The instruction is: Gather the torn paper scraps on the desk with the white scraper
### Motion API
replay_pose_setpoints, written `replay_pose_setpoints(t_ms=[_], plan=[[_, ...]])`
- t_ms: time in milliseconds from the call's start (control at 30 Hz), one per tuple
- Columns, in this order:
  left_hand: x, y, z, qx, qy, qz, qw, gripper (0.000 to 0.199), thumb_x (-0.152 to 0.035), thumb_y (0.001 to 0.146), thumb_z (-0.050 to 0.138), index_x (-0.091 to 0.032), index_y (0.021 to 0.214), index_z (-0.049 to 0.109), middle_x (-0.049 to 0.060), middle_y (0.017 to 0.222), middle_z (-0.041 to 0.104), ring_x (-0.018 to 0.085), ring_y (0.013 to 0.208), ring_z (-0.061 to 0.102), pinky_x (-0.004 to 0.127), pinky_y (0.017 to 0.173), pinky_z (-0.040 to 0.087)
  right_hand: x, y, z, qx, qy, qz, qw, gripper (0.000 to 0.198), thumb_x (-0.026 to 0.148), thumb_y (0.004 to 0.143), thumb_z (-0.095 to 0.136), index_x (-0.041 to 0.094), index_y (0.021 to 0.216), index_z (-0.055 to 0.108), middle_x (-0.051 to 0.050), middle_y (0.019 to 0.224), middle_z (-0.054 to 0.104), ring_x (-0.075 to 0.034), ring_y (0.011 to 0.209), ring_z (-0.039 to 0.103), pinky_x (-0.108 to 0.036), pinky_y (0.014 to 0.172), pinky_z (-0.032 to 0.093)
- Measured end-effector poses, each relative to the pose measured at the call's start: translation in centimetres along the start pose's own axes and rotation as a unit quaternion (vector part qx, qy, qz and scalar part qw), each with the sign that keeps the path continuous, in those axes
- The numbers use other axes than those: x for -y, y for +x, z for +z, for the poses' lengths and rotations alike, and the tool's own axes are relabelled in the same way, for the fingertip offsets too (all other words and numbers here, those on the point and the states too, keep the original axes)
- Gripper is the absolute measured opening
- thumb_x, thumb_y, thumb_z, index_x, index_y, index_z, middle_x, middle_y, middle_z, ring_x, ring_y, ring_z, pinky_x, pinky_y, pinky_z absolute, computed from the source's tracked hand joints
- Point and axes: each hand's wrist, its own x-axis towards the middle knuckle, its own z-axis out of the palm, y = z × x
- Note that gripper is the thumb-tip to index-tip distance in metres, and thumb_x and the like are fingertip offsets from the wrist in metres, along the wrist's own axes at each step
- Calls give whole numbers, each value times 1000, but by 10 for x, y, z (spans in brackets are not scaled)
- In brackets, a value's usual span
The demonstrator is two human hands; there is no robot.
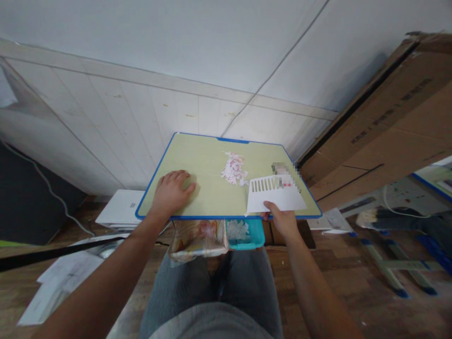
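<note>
My left hand [174, 190] lies palm down on the left side of the pale green tabletop [208, 197], fingers out and holding nothing. With thumb on top and fingers beneath, my right hand [280, 216] grips the near edge of a white slotted sheet [256, 200]. A row of long narrow openings runs along the sheet's far side. Just left of it, a loose heap of small white and pinkish paper scraps [233, 168] sits near the middle of the table. A blurred-out patch hides part of the table and the sheet's far right corner.
Below the table's front edge hang a patterned bag [199, 240] and a turquoise tray [252, 240] with whitish scraps in it. Large cardboard boxes [384, 127] stand at the right. A white box [118, 209] and papers [70, 278] lie on the floor at left.
</note>
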Motion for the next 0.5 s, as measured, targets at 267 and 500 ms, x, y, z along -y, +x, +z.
replay_pose_setpoints(t_ms=[267, 500], plan=[[0, 0, 0, -4, 3, -2, 1000, 46, -44, 110, 66, -18, 142, 85, 21, 157, 81, 41, 153, 71, 58, 135, 52, -5, 1, -3, 19, 0, -8, 1000, 40, 62, 79, 92, 28, 71, 73, -7, 61, 76, -25, 54, 67, -41, 58, 65], [0, -1, 2, -6, 4, -3, 1000, 47, -44, 110, 67, -16, 143, 84, 22, 157, 81, 42, 153, 71, 58, 136, 51, 6, 0, -3, 40, 11, -5, 999, 38, 57, 74, 94, 27, 77, 71, -3, 57, 71, -23, 49, 64, -39, 52, 61]])
